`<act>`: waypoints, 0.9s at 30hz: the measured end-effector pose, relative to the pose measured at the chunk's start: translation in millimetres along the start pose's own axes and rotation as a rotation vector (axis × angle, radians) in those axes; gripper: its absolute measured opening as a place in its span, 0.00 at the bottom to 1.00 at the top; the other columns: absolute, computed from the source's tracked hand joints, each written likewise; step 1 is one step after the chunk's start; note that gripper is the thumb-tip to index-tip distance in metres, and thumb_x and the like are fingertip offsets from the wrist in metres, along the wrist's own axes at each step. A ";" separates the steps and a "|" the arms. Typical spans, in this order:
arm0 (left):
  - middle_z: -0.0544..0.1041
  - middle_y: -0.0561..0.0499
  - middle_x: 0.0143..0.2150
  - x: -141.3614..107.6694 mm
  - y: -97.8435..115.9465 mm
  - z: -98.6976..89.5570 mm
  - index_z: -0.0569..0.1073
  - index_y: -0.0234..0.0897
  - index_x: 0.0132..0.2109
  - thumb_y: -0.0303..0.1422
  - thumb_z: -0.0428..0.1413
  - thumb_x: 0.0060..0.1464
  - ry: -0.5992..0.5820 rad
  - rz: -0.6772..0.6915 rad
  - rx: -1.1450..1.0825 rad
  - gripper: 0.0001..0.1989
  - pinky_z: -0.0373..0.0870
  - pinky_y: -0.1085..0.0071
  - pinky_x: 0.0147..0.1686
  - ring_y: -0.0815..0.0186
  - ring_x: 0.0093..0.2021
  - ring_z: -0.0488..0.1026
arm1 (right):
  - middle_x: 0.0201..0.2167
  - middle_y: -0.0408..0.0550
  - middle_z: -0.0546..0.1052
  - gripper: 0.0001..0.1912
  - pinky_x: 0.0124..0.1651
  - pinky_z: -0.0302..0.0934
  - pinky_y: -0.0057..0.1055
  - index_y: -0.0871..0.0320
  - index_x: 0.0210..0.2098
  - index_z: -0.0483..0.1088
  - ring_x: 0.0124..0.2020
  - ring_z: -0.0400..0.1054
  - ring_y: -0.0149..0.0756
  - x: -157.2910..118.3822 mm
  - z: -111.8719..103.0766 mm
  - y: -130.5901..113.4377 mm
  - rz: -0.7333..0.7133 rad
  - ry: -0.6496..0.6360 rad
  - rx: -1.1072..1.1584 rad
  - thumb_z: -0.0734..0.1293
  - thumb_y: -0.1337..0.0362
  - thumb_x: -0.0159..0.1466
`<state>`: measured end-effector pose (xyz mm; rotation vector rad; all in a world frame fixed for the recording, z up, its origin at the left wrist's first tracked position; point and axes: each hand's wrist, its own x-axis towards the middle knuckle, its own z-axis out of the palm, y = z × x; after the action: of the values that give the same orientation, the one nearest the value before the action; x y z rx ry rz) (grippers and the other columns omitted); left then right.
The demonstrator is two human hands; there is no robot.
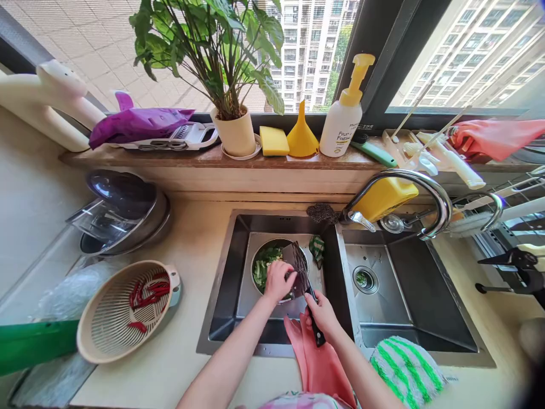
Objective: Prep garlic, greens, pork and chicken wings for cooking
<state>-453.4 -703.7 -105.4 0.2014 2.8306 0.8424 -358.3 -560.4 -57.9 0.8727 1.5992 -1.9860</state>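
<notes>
In my right hand (322,311), the black handle of a broad-bladed kitchen knife (301,267) is gripped, and the blade points away from me over the sink. My left hand (279,281) is at the blade's left side, fingers curled in against it; the fingertips are partly hidden. Under both hands stands a round metal pot (254,272) holding chopped green vegetables (264,262). It sits in the left sink basin (242,309). A dark green checked cloth (317,250) lies right of the pot. Pink rubber gloves (317,363) hang over the sink's front edge below the knife.
A beige colander (96,335) with red chillies (149,294) stands on the left counter. The right basin (383,284) has green bits in its drain, under a curved faucet (443,199). A green-striped cloth (409,369) lies front right. A potted plant (234,133) and soap bottle (340,128) line the sill.
</notes>
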 end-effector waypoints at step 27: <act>0.77 0.43 0.33 -27.6 -7.8 -30.4 0.74 0.38 0.30 0.27 0.52 0.46 0.049 -0.069 0.094 0.06 0.69 0.56 0.44 0.52 0.41 0.74 | 0.14 0.31 0.62 0.10 0.14 0.51 0.21 0.54 0.32 0.57 0.11 0.57 0.26 -11.8 13.0 -16.5 -0.096 0.106 -0.139 0.61 0.55 0.62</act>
<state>-433.5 -731.2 -81.1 0.0961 2.9072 0.7098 -363.8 -569.8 -36.4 0.8745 1.8468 -1.8931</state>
